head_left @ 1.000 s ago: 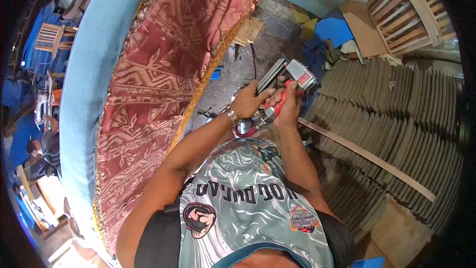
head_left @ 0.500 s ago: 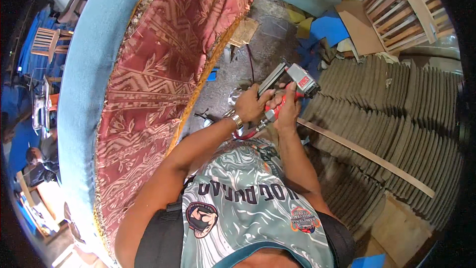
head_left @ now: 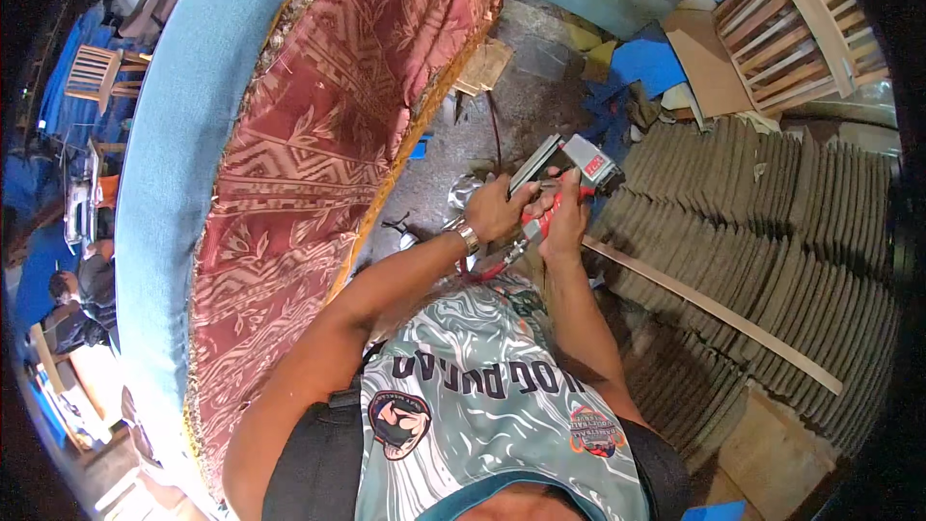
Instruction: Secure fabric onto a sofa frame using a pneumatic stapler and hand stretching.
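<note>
A red and silver pneumatic staple gun (head_left: 586, 162) is held in front of my body, its long metal magazine angled up and away. My right hand (head_left: 564, 222) is wrapped round its red grip. My left hand (head_left: 494, 209), with a metal watch at the wrist, has its fingers closed at the near end of the magazine; what lies under the fingertips is hidden. A red air hose (head_left: 490, 272) curves below the grip. Left of my hands stands a large upholstered piece with a light blue padded edge (head_left: 159, 183) and red patterned fabric (head_left: 299, 164).
Stacks of grey-brown corrugated sheets (head_left: 733, 222) fill the right side, with a long wooden strip (head_left: 714, 316) across them. A slatted wooden chair part (head_left: 786, 34) and cardboard (head_left: 712, 63) lie at the far right. Another person (head_left: 82, 294) is at the far left.
The staple gun has tilted slightly and dropped a little nearer me. Both hands stay on it, my left hand shifting a little to the right. The whole view has shifted slightly.
</note>
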Demonstrator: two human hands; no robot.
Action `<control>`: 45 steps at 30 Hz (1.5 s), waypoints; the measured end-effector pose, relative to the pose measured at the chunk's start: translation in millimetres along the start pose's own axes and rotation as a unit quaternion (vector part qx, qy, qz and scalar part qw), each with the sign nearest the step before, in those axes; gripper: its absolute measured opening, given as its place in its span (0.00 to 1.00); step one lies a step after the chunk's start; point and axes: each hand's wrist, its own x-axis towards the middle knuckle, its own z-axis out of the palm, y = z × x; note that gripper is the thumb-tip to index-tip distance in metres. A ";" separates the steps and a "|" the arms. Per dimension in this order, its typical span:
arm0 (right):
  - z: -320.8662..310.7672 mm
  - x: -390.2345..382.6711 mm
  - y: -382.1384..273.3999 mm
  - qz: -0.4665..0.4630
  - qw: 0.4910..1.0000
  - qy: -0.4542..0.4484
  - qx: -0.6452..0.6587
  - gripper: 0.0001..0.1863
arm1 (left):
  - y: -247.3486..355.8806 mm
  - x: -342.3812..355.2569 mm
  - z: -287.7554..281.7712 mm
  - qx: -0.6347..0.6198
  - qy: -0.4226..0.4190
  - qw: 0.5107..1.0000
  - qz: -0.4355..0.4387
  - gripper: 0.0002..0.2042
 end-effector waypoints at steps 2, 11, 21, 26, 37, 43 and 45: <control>-2.2 5.7 4.7 0.023 0.999 -0.018 0.022 0.28 | -1.7 -0.2 -2.6 -0.012 -0.003 1.000 -0.015 0.34; 2.3 25.7 43.2 0.115 0.988 -0.049 0.085 0.26 | -39.6 8.7 -7.8 -0.009 0.034 0.999 -0.033 0.36; 47.3 26.9 54.5 0.125 0.986 0.005 0.106 0.23 | -84.6 37.8 -26.0 0.000 -0.095 0.995 -0.022 0.33; 42.2 55.3 60.0 0.112 0.993 0.026 0.025 0.26 | -109.1 58.0 1.9 -0.076 -0.068 0.994 -0.028 0.34; 71.1 194.1 86.3 0.099 0.927 -0.080 -0.352 0.12 | -162.7 155.8 39.8 -0.173 -0.123 0.977 0.017 0.21; 78.7 240.7 97.3 -0.090 0.859 -0.091 -0.495 0.16 | -258.2 195.2 139.9 -0.239 -0.122 0.961 -0.068 0.19; 85.2 267.6 98.8 -0.063 0.864 -0.093 -0.490 0.19 | -266.4 225.6 145.8 -0.249 -0.098 0.960 -0.081 0.18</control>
